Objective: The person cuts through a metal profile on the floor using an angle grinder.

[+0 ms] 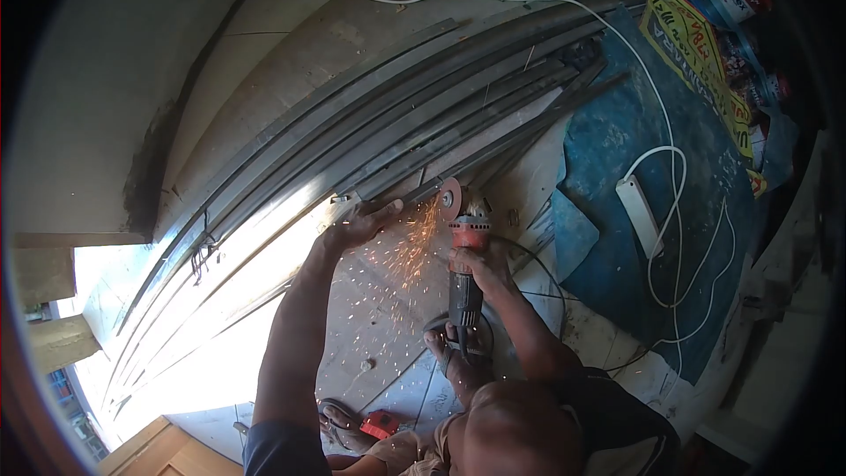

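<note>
My right hand (482,266) is wrapped round the body of a red and black angle grinder (470,234). Its reddish disc (450,198) meets a long grey metal bar (493,150), and orange sparks (421,242) spray down toward the floor. To the left of the disc, my left hand (366,222) grips the bar, with the thumb along the near side and the other fingers partly hidden. A sandalled foot (458,370) is just below the grinder.
Several long metal profiles (352,115) lie across the floor beyond my hands. A white power strip (639,216) with loose cables rests on a blue sheet (617,150) at right. Near my other foot is a red tape measure (379,424). Paint cans (736,0) stand at the far right.
</note>
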Demonstrator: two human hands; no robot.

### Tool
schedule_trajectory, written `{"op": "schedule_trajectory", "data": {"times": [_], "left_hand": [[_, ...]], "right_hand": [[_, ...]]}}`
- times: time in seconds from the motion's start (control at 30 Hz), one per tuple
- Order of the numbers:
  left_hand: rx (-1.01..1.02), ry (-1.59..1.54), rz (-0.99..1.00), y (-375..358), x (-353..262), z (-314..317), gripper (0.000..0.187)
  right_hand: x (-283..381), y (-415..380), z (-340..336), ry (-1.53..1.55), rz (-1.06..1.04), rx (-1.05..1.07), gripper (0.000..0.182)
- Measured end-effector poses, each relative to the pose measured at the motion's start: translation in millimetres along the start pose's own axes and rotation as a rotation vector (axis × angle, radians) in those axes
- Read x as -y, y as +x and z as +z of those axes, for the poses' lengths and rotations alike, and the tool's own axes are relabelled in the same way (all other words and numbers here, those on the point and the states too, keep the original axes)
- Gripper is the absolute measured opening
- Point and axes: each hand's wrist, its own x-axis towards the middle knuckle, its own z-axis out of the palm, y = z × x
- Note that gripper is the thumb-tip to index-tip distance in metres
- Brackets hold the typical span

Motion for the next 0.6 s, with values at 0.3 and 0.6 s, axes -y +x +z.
{"op": "schedule_trajectory", "data": {"times": [0.3, 0.6], "left_hand": [[-0.011, -0.001, 0.005, 5, 4, 0, 0.092], [0.011, -0.085, 0.094, 20, 27, 8, 0.085]], "right_hand": [[16, -4, 7, 0.064, 0.025, 0.019, 0.044], [4, 2, 1, 0.057, 0.019, 0.014, 0.042]]}}
